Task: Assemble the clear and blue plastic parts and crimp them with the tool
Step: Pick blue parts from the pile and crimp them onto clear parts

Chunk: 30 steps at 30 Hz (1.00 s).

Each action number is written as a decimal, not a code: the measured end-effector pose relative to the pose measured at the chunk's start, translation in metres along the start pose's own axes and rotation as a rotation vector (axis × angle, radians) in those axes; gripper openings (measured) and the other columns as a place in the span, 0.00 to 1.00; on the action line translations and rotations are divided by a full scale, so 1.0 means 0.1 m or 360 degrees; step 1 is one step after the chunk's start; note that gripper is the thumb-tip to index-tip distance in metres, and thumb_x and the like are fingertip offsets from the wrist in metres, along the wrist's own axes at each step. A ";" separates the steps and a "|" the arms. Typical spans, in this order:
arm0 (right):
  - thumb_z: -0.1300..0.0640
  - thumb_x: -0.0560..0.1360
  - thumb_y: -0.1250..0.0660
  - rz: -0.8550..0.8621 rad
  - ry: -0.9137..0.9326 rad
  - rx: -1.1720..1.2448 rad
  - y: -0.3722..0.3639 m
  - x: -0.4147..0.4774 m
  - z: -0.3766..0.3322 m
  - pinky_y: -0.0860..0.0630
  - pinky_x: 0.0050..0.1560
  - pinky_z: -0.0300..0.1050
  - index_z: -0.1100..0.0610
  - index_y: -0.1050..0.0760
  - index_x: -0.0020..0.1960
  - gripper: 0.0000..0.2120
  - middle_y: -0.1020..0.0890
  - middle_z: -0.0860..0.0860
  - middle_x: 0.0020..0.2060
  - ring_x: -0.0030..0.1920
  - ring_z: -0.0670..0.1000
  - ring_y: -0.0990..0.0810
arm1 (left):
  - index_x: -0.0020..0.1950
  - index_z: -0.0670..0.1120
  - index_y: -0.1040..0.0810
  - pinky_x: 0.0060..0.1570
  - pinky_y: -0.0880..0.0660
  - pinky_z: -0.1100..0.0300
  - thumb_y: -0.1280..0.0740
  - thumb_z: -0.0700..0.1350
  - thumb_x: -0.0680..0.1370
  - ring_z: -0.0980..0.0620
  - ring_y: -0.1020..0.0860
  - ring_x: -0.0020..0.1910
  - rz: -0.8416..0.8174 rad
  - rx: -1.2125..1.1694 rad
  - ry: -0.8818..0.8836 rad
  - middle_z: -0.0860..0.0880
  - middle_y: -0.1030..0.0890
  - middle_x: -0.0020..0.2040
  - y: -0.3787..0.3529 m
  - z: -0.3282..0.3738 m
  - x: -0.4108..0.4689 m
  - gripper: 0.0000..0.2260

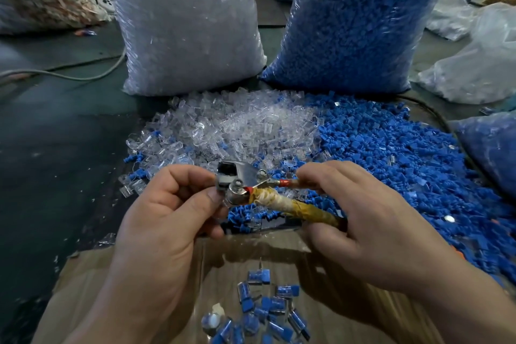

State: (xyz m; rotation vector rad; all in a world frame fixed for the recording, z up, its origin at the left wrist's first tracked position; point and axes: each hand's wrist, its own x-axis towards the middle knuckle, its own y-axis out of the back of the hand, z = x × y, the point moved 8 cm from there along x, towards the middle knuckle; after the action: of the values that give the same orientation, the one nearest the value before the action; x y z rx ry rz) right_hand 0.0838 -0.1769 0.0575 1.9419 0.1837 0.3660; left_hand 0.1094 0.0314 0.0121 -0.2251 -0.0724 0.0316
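Tool (242, 182) in left hand (167, 220) and right hand (365, 215), above assembled parts (268, 307)

The left hand (167, 204) covers one side of the tool (240, 179) head; the right hand (363, 218) hides its handle ends. The clear bag (181, 22) and blue bag (357, 22) are cut off at the top edge.

Crimp tool (245, 184): shiny metal head with square opening, two handles wrapped in yellowish tape; held in air, head at left, handles slightly spread toward right. Clear parts (237, 126): loose pile behind tool. Blue parts (391, 153): bigger loose pile at right, touching clear pile. Assembled clear-and-blue pieces (268, 304): small heap on brown cardboard (251, 248), nearest.
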 end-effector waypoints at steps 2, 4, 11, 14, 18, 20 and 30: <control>0.44 0.69 0.38 -0.0023 0.0003 0.0000 0.00 -0.01 0.01 0.35 0.54 0.28 0.44 0.33 0.68 0.27 0.27 0.40 0.57 0.56 0.42 0.31 | 0.44 0.51 0.16 0.28 0.23 0.63 0.28 0.42 0.69 0.52 0.19 0.34 -0.0013 0.0013 -0.0024 0.46 0.17 0.39 0.01 0.02 -0.01 0.06; 0.42 0.70 0.40 -0.0048 0.0003 -0.0010 0.00 -0.01 0.01 0.36 0.55 0.27 0.42 0.35 0.68 0.27 0.28 0.38 0.58 0.57 0.41 0.31 | 0.45 0.51 0.16 0.29 0.23 0.63 0.25 0.42 0.69 0.52 0.18 0.34 -0.0020 0.0040 -0.0044 0.47 0.17 0.39 0.02 0.03 -0.02 0.07; 0.36 0.70 0.43 -0.0110 0.0015 -0.0135 -0.04 0.02 -0.02 0.36 0.50 0.33 0.38 0.35 0.64 0.23 0.28 0.35 0.50 0.51 0.40 0.32 | 0.45 0.52 0.17 0.29 0.23 0.63 0.31 0.40 0.70 0.52 0.19 0.34 -0.0043 0.0145 -0.0063 0.46 0.17 0.38 0.02 0.03 -0.03 0.09; 0.36 0.68 0.46 -0.0072 -0.0009 -0.0126 -0.01 0.04 -0.04 0.32 0.46 0.35 0.40 0.30 0.58 0.21 0.26 0.37 0.44 0.45 0.41 0.29 | 0.46 0.52 0.17 0.29 0.23 0.63 0.31 0.40 0.71 0.52 0.19 0.33 -0.0003 0.0114 -0.0062 0.47 0.17 0.38 0.04 0.02 -0.02 0.09; 0.35 0.68 0.46 -0.0070 -0.0050 -0.0037 -0.02 0.03 -0.02 0.28 0.47 0.40 0.39 0.31 0.58 0.21 0.25 0.38 0.44 0.46 0.40 0.28 | 0.46 0.52 0.17 0.30 0.23 0.63 0.27 0.41 0.71 0.52 0.19 0.33 0.0034 0.0118 -0.0061 0.47 0.17 0.38 0.04 0.04 -0.04 0.07; 0.34 0.68 0.44 -0.0055 -0.0099 -0.0002 -0.03 0.01 0.04 0.28 0.50 0.40 0.38 0.32 0.60 0.21 0.25 0.36 0.47 0.49 0.40 0.28 | 0.45 0.53 0.17 0.29 0.23 0.63 0.29 0.40 0.72 0.53 0.20 0.31 0.0082 0.0176 -0.0050 0.47 0.17 0.36 0.07 0.05 -0.03 0.08; 0.29 0.69 0.45 0.0184 -0.0543 -0.0506 0.05 0.11 0.45 0.32 0.54 0.52 0.46 0.29 0.64 0.31 0.25 0.46 0.48 0.50 0.51 0.30 | 0.39 0.56 0.19 0.23 0.28 0.65 0.31 0.38 0.77 0.53 0.26 0.23 -0.0155 0.0508 0.0428 0.47 0.21 0.27 -0.15 -0.13 -0.15 0.13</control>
State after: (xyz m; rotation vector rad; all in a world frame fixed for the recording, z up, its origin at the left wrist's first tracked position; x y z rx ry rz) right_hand 0.1088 -0.2151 0.0484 1.6718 -0.2000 0.1243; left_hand 0.0957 0.0129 0.0016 0.0947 0.1891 -0.0841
